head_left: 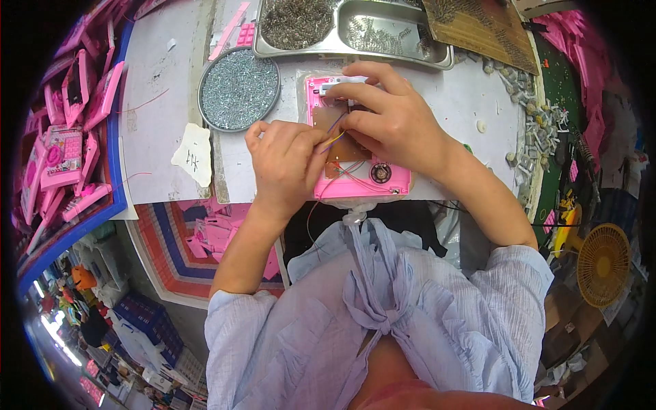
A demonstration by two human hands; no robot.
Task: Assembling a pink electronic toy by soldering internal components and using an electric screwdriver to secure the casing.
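Observation:
An open pink plastic toy housing (398, 187) lies on the white worktop in front of me. Inside it sit a brown circuit board (322, 117), a small round black speaker (380, 173) and several red wires. My left hand (290, 160) is closed at the housing's left side, pinching thin yellow and blue wires (334, 141) between thumb and fingers. From the right, my right hand (396, 116) reaches over the board. Its thumb and index finger close at the other end of these wires, while its other fingers arch above the housing's far part. The exact wire ends are hidden by my fingers.
A round tray (239, 89) of small metal pins stands left of the housing. Behind is a steel tray (328, 46) with springs. Pink housings fill a bin (65, 147) at far left. Small metal parts (529, 140) lie along the right edge. A yellow fan (603, 265) stands lower right.

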